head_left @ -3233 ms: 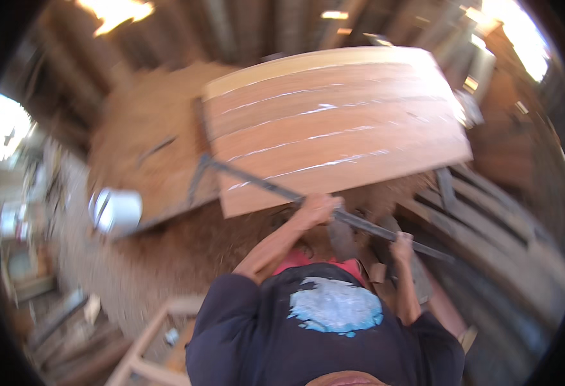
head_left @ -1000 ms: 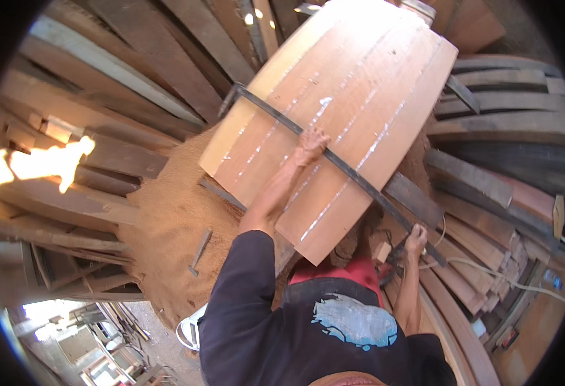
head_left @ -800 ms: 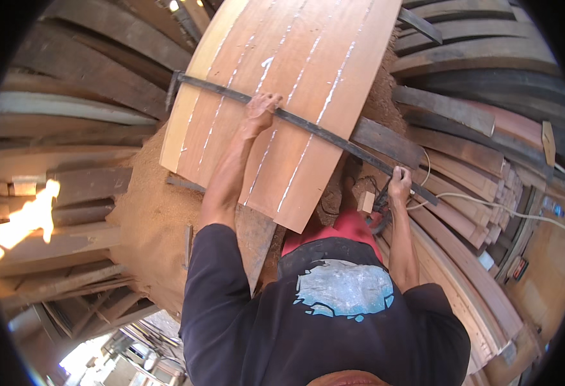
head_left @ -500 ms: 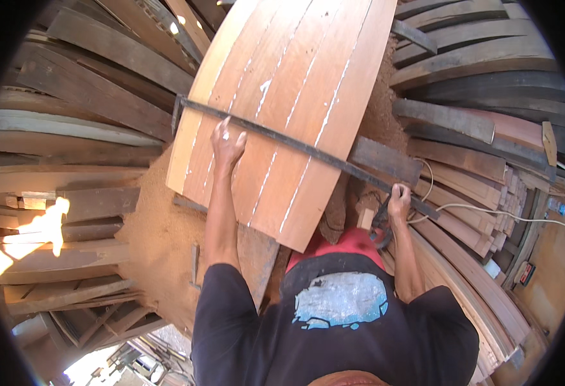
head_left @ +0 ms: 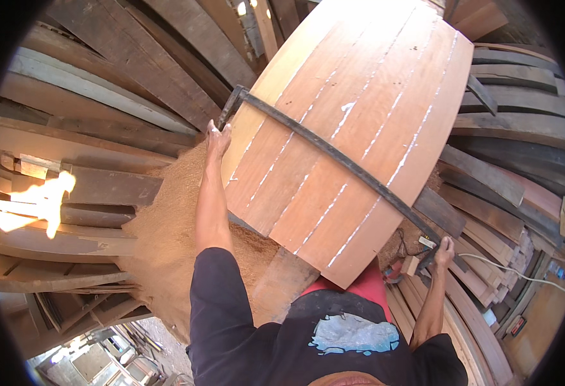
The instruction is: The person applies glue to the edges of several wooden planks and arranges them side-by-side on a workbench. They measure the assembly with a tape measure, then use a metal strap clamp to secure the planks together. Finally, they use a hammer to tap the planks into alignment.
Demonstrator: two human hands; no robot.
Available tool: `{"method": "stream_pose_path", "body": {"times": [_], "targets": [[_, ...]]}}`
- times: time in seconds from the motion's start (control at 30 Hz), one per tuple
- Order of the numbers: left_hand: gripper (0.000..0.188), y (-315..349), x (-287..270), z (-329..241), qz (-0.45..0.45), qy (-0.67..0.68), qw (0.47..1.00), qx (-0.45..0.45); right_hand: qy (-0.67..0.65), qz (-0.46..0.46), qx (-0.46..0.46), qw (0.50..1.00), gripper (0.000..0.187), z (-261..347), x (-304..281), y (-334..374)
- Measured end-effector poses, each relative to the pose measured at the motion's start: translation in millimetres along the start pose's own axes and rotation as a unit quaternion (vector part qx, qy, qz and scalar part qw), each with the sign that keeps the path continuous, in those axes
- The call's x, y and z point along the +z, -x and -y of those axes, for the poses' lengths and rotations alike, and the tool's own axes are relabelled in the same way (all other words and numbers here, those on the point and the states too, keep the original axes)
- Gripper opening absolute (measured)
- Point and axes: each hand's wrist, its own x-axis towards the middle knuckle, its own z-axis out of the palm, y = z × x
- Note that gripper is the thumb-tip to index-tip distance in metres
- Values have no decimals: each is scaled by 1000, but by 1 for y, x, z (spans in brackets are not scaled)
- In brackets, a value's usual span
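Bare hands at either end of a long bar clamp (head_left: 353, 165), a woodworker spans a glued-up board panel (head_left: 392, 109) in a timber workshop. The panel lies before the worker, its near end over the lap, a support plank (head_left: 286, 278) showing beneath. The left hand (head_left: 218, 138), fingers closed and white-smeared, pinches the clamp's hooked end just off the panel's left edge; the right hand (head_left: 446, 252) is curled around the other end, beyond the right edge. White glue (head_left: 346, 108) beads along the seams. A sawdust heap (head_left: 167, 238) lies beside the left edge. Good practice here, by the look of it, would be to seat the hook squarely against the edge, run the bar at right angles to the seams and level the ends before any tightening. No brand, label or lettering is readable on clamp or panel.
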Motion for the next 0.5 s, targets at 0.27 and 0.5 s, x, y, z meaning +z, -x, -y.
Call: {"method": "stream_pose_path", "body": {"times": [0.27,0.5], "targets": [[53,-90,19,28,159,-36,979,119,36,48,9,998,49,0,-2,-12],[69,-102,40,21,201,-83,976,-22,166,-72,-5,983,37,15,25,12]]}}
